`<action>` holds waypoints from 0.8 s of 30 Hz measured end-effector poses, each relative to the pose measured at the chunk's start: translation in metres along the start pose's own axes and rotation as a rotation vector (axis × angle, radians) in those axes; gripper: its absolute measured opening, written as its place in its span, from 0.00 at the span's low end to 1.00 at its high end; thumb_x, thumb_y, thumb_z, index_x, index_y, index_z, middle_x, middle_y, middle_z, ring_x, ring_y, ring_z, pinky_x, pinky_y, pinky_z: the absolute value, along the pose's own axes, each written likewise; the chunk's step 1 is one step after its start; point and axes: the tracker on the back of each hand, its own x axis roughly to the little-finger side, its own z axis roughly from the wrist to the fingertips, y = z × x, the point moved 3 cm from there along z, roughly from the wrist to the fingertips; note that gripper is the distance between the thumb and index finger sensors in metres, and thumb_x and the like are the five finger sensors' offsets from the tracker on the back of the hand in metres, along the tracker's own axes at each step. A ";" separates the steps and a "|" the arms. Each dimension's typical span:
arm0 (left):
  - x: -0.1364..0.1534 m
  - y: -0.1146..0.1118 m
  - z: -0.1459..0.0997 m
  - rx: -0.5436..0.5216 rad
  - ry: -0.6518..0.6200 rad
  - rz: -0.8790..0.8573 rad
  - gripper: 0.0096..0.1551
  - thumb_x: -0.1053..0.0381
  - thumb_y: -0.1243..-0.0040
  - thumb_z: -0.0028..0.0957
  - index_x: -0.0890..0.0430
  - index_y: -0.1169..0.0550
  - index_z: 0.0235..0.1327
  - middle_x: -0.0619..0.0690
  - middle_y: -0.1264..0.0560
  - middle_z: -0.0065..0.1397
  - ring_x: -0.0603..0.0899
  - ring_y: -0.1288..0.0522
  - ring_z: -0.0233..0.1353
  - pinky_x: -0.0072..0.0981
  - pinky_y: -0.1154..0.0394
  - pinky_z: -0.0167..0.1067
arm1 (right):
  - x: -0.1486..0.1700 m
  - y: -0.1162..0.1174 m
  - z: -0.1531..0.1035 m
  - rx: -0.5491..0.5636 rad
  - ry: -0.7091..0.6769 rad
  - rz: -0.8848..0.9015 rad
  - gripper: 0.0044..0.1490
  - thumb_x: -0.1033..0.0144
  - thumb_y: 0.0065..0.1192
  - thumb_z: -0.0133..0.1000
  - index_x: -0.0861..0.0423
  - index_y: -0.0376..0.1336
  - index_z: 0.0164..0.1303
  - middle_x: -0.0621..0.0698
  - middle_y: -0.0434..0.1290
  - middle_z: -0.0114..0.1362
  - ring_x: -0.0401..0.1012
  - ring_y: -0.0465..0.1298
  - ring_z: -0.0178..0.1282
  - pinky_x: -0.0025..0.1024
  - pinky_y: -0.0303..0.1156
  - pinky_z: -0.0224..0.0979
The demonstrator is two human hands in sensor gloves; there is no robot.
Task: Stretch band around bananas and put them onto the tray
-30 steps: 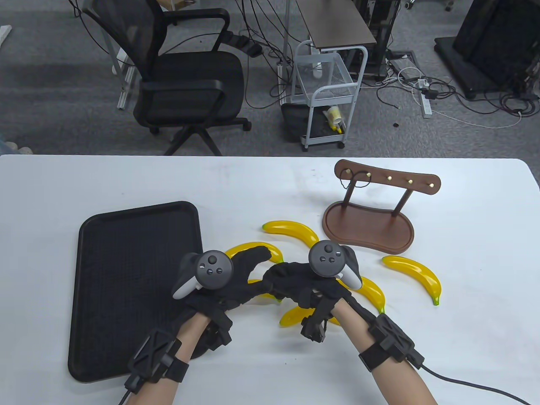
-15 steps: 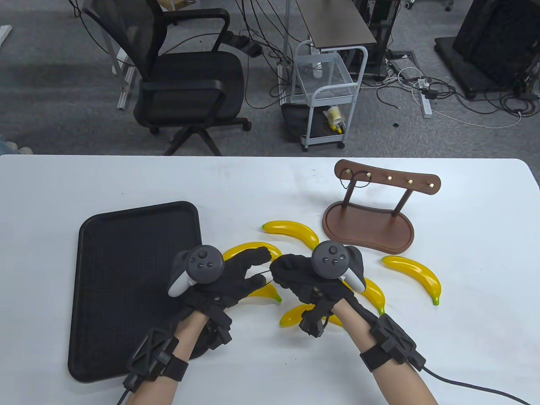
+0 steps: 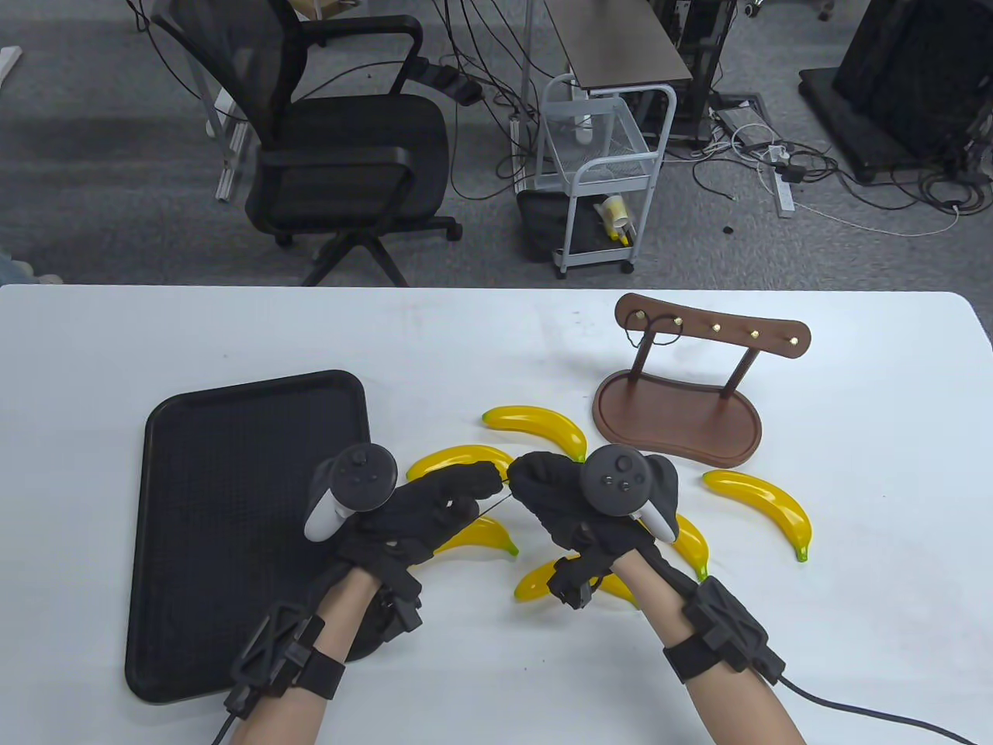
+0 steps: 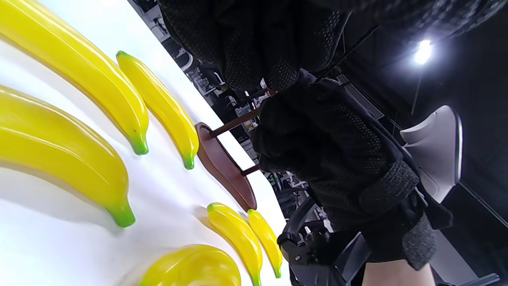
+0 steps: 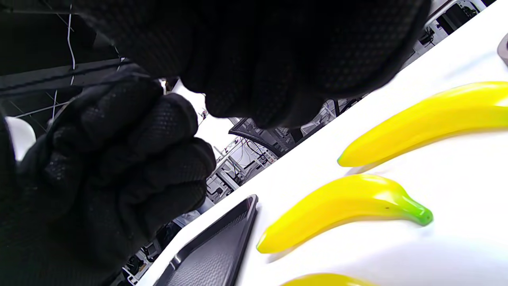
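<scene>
A: Where does everything lie, from the biggest thing down?

B: The white table (image 3: pixel 776 621) carries all; the black tray (image 3: pixel 233 466) is on its left part and holds nothing from the task; the wooden hook stand (image 3: pixel 675 411) is on the right, apart from the tray; six yellow bananas lie loose between them, none is bundled.

A: And the hands?

B: Both hang above the middle of the banana group; the left hand (image 3: pixel 434 508) and the right hand (image 3: pixel 555 497) almost meet, fingers curled, and they pinch a thin dark band (image 3: pixel 490 508) that runs as a short slanted line between them; how wide the loop is, I cannot tell.

A: Which bananas are nearest to the band?

B: The upper-left banana (image 3: pixel 458 459) lies just behind the left fingertips (image 3: pixel 485 473), and the lower-left banana (image 3: pixel 485 537) lies just under the band; both have the long axis about left to right, so across the fingers; the far-right banana (image 3: pixel 768 504) is well apart.

A: So the next move?

B: I judge the band must open wider and go down over one end of these near bananas; the left hand is nearer to them and to the tray.
</scene>
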 end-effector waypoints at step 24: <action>-0.005 -0.003 0.001 0.038 -0.045 -0.131 0.36 0.32 0.55 0.54 0.40 0.34 0.78 0.39 0.33 0.86 0.55 0.32 0.85 0.51 0.41 0.85 | 0.015 0.009 0.004 -0.085 0.029 0.144 0.24 0.60 0.58 0.63 0.61 0.68 0.63 0.58 0.78 0.60 0.51 0.81 0.54 0.50 0.76 0.54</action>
